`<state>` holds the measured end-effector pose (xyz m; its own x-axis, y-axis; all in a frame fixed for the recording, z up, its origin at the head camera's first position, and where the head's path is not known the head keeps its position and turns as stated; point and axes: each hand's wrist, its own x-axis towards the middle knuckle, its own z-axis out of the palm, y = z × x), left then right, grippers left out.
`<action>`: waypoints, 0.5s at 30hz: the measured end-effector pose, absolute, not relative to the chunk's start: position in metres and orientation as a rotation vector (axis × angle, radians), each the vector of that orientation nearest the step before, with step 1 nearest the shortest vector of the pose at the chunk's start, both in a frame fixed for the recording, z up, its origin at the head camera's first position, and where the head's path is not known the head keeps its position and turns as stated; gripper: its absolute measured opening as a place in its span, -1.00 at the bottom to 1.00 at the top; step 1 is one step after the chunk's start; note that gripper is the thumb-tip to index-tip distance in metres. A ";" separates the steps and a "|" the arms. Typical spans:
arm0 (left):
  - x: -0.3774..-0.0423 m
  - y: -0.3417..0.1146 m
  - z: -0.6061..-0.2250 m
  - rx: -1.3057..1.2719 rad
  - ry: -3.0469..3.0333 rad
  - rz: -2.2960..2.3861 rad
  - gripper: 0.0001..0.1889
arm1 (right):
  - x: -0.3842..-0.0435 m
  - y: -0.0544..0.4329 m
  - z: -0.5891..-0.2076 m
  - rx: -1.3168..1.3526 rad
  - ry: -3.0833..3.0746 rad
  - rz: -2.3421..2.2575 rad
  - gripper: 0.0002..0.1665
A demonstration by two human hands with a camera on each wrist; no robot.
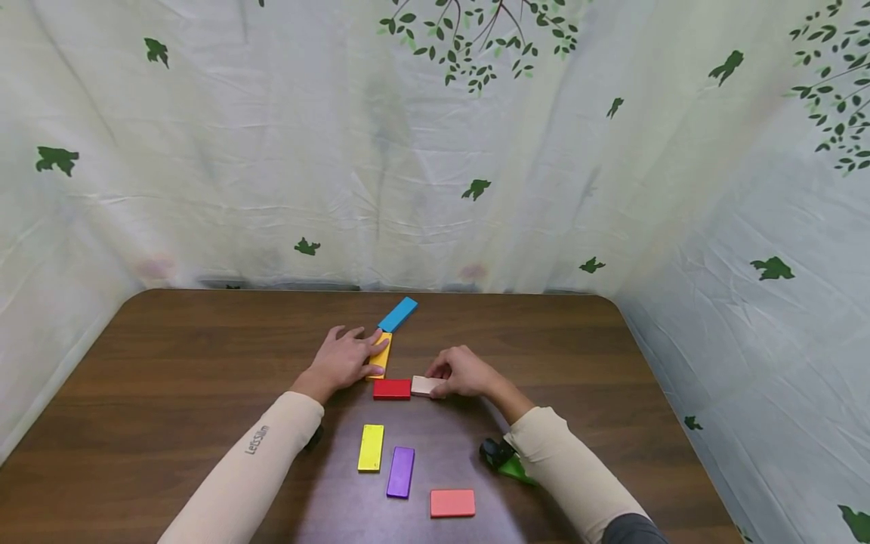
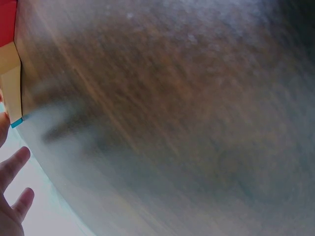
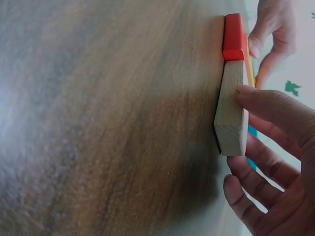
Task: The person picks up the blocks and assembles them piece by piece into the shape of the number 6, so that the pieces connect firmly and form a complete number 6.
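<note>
Left hand point(image 1: 344, 357): spread on orange block point(image 1: 379, 360)
Right hand point(image 1: 467, 372): pinches pale block point(image 1: 423, 386)
Row (half-done?): red block point(image 1: 392, 390) between fingers
Loose: yellow point(image 1: 371, 449), purple point(image 1: 401, 473), coral point(image 1: 452, 503), green point(image 1: 516, 471)

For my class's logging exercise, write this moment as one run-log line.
left hand: touching orange block | right hand: pinching pale block | pale block: against red block's end | lying apart: yellow block, purple block, pink block

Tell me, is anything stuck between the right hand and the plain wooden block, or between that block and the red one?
Nothing visible is in the way. The right hand holds the plain wooden block directly, and the block's other end sits right beside the red block.
</note>
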<state>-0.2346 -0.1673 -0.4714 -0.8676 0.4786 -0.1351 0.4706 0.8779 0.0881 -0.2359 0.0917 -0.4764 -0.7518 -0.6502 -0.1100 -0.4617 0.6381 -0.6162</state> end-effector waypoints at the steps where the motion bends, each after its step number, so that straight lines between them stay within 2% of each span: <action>1: -0.235 -0.167 -0.472 0.737 2.895 0.077 -0.32 | -0.236 0.092 -0.477 -0.891 2.539 -0.825 -0.74; 15: -0.235 -0.168 -0.471 0.753 2.898 0.064 -0.32 | -0.235 0.091 -0.477 -0.892 2.537 -0.833 -0.74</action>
<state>-0.2348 -0.1678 -0.4709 -0.8636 0.4869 -0.1307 0.4807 0.8734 0.0779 -0.2354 0.0914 -0.4770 -0.7519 -0.6507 -0.1062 -0.4612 0.6342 -0.6205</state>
